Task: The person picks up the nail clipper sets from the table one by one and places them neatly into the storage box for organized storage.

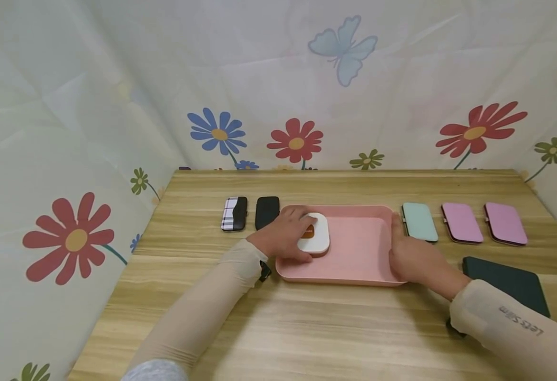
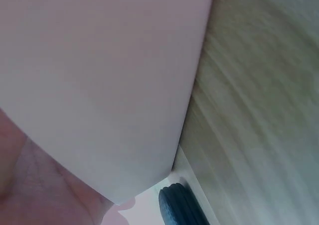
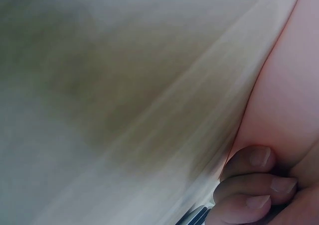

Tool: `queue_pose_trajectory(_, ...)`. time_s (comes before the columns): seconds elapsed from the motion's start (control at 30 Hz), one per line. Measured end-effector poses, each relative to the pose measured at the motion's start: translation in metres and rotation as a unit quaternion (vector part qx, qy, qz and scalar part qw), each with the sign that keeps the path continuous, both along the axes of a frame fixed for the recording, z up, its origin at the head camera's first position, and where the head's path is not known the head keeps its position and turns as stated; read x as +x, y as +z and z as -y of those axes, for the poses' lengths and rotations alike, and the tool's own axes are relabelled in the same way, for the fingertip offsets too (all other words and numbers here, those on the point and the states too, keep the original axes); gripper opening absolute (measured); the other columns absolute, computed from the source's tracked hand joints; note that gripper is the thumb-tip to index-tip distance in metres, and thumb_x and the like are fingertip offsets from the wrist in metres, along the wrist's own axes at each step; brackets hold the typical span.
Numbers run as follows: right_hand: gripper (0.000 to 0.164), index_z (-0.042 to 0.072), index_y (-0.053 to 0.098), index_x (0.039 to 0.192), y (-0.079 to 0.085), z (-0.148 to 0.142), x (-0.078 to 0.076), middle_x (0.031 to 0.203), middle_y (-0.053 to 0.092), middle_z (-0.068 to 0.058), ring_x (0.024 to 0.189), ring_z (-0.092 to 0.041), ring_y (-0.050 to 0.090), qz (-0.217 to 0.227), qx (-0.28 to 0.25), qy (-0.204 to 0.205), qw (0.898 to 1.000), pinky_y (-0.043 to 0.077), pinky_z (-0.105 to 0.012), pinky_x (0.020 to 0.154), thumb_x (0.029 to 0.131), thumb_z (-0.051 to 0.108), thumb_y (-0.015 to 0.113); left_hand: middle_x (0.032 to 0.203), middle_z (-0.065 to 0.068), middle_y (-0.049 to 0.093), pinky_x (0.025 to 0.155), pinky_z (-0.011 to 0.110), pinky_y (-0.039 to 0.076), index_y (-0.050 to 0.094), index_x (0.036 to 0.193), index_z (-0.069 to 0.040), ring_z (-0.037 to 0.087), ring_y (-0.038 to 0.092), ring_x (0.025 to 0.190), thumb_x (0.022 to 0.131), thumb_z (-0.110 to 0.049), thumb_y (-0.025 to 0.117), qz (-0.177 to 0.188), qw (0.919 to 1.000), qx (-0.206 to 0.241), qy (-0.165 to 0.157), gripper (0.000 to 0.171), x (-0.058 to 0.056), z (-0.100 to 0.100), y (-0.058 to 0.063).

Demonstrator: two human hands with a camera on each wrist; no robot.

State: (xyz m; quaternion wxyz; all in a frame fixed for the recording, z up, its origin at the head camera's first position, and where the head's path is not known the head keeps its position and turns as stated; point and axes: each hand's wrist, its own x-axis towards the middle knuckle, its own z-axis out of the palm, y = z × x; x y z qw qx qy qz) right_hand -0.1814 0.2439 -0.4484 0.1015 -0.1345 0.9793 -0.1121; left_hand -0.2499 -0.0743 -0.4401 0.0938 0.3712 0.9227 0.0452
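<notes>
A pink tray [image 1: 359, 243] lies on the wooden table. Inside its left end is a white rounded-square box [image 1: 322, 238] with a brown label. My left hand [image 1: 285, 233] holds this box between thumb and fingers, covering its left part. At the tray's right end, my right hand [image 1: 413, 256] grips the wall, thumb along the rim. In the right wrist view, its curled fingers [image 3: 254, 185] press against the tray's pink outer wall [image 3: 286, 85]. The left wrist view is filled mostly by a pale pink wall [image 2: 104, 85], with part of the hand below.
Left of the tray lie a plaid-and-black case [image 1: 234, 214] and a black case [image 1: 267, 211]. To its right are a mint case [image 1: 419, 222] and two pink cases [image 1: 462, 223]. A dark green flat box [image 1: 509, 283] sits beside the right forearm. Flowered cloth [image 1: 259, 79] hangs behind the table.
</notes>
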Motion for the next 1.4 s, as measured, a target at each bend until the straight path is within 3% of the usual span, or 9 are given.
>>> queue_pose_trajectory(0.37,0.079,-0.016,-0.011,0.151,0.000,0.003,-0.001,0.051,0.047,0.001,0.040,-0.012,0.038,-0.005,0.005,0.011,1.000,0.023,-0.027,0.041,0.097,0.012,0.039,0.160,0.008,0.027,0.120,0.038,0.027,0.038,0.154,-0.016,0.027,0.021,0.148,0.084,-0.058,0.072,0.013,0.9993,0.004,0.035,0.089,0.003,0.004,-0.002)
queue_pose_trajectory(0.93,0.079,-0.012,-0.016,0.152,-0.002,0.004,-0.001,0.053,0.048,0.000,0.041,-0.013,0.041,0.015,-0.008,-0.003,1.000,0.025,-0.027,0.041,0.099,0.012,0.038,0.161,0.008,0.026,0.117,0.035,0.033,0.038,0.154,-0.018,0.024,0.020,0.150,0.083,-0.060,0.072,0.022,0.9993,0.017,0.025,0.089,0.004,0.011,-0.003)
queue_pose_trajectory(1.27,0.079,-0.012,-0.018,0.152,-0.001,0.002,-0.003,0.054,0.050,-0.001,0.043,-0.015,0.046,0.015,-0.011,-0.007,1.000,0.030,-0.030,0.041,0.099,0.012,0.036,0.158,0.007,0.030,0.114,0.037,0.037,0.049,0.147,-0.020,0.023,0.027,0.147,0.092,-0.059,0.060,0.076,0.9919,0.098,0.024,0.068,0.002,0.023,0.008)
queue_pose_trajectory(1.4,0.079,-0.013,-0.018,0.151,-0.001,0.001,-0.004,0.055,0.051,-0.002,0.044,-0.015,0.047,0.021,-0.015,-0.008,1.000,0.032,-0.030,0.042,0.099,0.012,0.036,0.156,0.007,0.037,0.116,0.042,0.034,0.050,0.147,-0.020,0.026,0.031,0.145,0.094,-0.058,0.058,0.058,0.9923,0.106,0.027,0.066,0.000,0.027,0.011)
